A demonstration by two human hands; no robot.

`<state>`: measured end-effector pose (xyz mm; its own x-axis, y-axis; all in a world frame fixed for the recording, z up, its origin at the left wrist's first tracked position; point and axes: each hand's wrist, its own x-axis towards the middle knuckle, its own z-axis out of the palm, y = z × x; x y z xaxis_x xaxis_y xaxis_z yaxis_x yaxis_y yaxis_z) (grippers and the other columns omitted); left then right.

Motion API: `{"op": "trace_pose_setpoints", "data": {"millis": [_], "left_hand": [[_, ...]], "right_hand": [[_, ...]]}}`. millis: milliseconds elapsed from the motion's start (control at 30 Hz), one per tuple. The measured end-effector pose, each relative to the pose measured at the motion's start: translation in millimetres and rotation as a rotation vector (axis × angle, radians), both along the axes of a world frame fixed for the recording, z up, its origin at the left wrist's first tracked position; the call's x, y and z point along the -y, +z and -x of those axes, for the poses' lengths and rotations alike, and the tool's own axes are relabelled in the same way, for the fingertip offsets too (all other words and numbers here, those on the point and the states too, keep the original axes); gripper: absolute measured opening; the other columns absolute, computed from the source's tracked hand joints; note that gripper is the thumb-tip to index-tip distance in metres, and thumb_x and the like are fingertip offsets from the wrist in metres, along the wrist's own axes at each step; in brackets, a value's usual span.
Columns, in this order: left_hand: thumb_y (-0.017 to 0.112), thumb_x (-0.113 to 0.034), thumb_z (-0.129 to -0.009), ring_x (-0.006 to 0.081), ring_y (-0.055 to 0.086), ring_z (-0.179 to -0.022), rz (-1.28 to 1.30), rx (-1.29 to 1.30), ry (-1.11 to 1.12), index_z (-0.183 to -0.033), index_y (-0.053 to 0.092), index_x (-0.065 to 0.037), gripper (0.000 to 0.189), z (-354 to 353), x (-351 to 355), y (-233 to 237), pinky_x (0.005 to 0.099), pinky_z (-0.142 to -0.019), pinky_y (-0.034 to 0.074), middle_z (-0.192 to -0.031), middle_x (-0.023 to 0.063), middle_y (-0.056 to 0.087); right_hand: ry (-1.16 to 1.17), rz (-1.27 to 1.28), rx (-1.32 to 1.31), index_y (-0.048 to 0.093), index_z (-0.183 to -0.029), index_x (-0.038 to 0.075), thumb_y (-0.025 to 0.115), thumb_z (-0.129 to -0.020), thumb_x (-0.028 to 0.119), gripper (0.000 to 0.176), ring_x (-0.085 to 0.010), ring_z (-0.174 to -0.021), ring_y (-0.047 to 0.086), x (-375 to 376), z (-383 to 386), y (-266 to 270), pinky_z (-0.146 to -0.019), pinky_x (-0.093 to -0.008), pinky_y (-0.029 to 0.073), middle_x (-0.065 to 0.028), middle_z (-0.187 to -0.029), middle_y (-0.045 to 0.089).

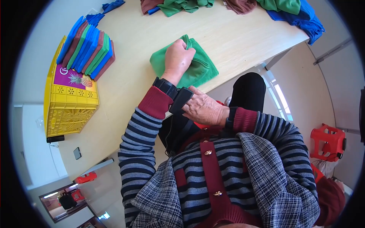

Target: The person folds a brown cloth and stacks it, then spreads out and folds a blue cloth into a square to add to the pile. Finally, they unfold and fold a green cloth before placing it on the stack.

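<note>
A green cloth, partly folded, lies on the table near its front edge. My left hand is closed on the upper part of this cloth, bunching a fold between thumb and fingers. My right hand is at the table's edge, back upward, just below my left wrist. Its visible fingers are stretched out toward the cloth's near side; a black wrist device on my left arm covers some of them. Whether the right fingertips touch the cloth is hidden.
A yellow plastic basket stands at the left with several folded blue, green and brown cloths stacked upright at it. Loose cloths lie along the far side. A phone rests at the left; a red stool stands right.
</note>
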<state>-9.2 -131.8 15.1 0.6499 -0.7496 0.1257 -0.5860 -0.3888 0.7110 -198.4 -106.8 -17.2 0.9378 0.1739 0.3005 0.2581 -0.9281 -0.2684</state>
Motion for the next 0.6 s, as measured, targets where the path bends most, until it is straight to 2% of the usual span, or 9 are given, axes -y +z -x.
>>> {"op": "trace_pose_setpoints", "data": {"millis": [67,200,233,300,333,433,467,567,600], "left_hand": [[0.073,-0.016,-0.087,0.0270,0.068,-0.064,0.050,-0.058,-0.056,-0.083,0.062,0.001,0.021,2.2,0.7,-3.4,0.0383,-0.062,0.056,-0.073,0.0147,0.068],[0.069,-0.014,-0.092,0.0346,0.067,-0.067,0.211,-0.294,-0.057,-0.086,0.064,0.002,0.018,17.5,-34.6,39.7,0.0435,-0.070,0.056,-0.073,0.0168,0.068],[0.069,-0.014,-0.092,0.0346,0.067,-0.067,0.207,-0.297,-0.065,-0.086,0.064,0.002,0.018,16.0,-48.8,40.5,0.0435,-0.070,0.056,-0.073,0.0168,0.068],[0.066,-0.011,-0.096,0.0355,0.070,-0.081,0.175,0.154,-0.002,-0.095,0.068,0.000,0.011,8.0,-79.2,41.4,0.0461,-0.079,0.057,-0.087,0.0163,0.072],[0.066,-0.011,-0.096,0.0355,0.070,-0.081,0.173,0.155,-0.004,-0.095,0.068,0.000,0.011,5.3,-90.5,38.0,0.0461,-0.079,0.057,-0.087,0.0163,0.072],[0.064,-0.018,-0.099,0.0365,0.065,-0.113,0.161,0.489,-0.188,-0.116,0.067,-0.001,0.025,-2.2,-118.5,14.0,0.0466,-0.100,0.051,-0.120,0.0194,0.068],[0.064,-0.018,-0.099,0.0365,0.065,-0.113,0.161,0.487,-0.182,-0.116,0.067,-0.001,0.025,-3.4,-121.6,6.6,0.0466,-0.100,0.051,-0.120,0.0194,0.068],[0.058,-0.026,-0.102,0.0373,0.045,-0.140,0.045,0.549,-0.333,-0.137,0.057,-0.001,0.043,0.1,-124.3,-9.4,0.0496,-0.117,0.035,-0.147,0.0203,0.052],[0.058,-0.026,-0.102,0.0373,0.045,-0.140,0.051,0.548,-0.332,-0.137,0.057,-0.001,0.043,0.9,-123.1,-10.0,0.0496,-0.117,0.035,-0.147,0.0203,0.052]], "right_hand": [[0.003,0.010,-0.045,0.054,-0.138,0.004,0.068,-0.090,0.032,0.057,-0.0325,-0.135,0.049,-0.7,-1.3,1.0,-0.118,-0.0485,0.033,-0.0161,-0.142,0.054],[-0.049,0.046,-0.061,0.059,-0.133,0.001,0.068,-0.087,0.028,0.054,-0.0314,-0.136,0.048,-1.2,0.2,-0.3,-0.120,-0.0476,0.031,-0.0164,-0.140,0.055],[-0.056,0.031,0.016,0.058,-0.134,0.000,0.068,-0.087,0.028,0.056,-0.0313,-0.135,0.048,-1.3,0.0,-1.1,-0.119,-0.0474,0.032,-0.0165,-0.140,0.055],[-0.064,0.003,0.174,0.056,-0.136,-0.002,0.068,-0.086,0.027,0.058,-0.0312,-0.135,0.049,-1.8,-1.2,-2.4,-0.119,-0.0470,0.032,-0.0167,-0.140,0.055],[-0.065,0.000,0.175,0.056,-0.136,-0.002,0.068,-0.086,0.027,0.058,-0.0312,-0.135,0.049,-1.9,-2.0,-1.4,-0.119,-0.0470,0.032,-0.0167,-0.140,0.055],[-0.057,0.024,0.160,0.050,-0.141,-0.002,0.070,-0.087,0.028,0.065,-0.0310,-0.135,0.048,-1.4,-2.3,1.8,-0.117,-0.0456,0.034,-0.0165,-0.141,0.053],[-0.051,0.025,0.158,0.050,-0.141,-0.002,0.070,-0.087,0.028,0.065,-0.0310,-0.135,0.048,-1.7,-2.6,2.7,-0.117,-0.0456,0.034,-0.0165,-0.141,0.053],[-0.033,-0.014,0.019,0.051,-0.141,-0.001,0.071,-0.086,0.027,0.065,-0.0309,-0.135,0.048,-1.8,-0.8,6.0,-0.117,-0.0460,0.034,-0.0164,-0.142,0.053],[-0.033,-0.009,0.017,0.051,-0.141,-0.001,0.071,-0.086,0.027,0.065,-0.0309,-0.135,0.048,-0.6,0.8,8.6,-0.117,-0.0460,0.034,-0.0164,-0.142,0.053]]}}
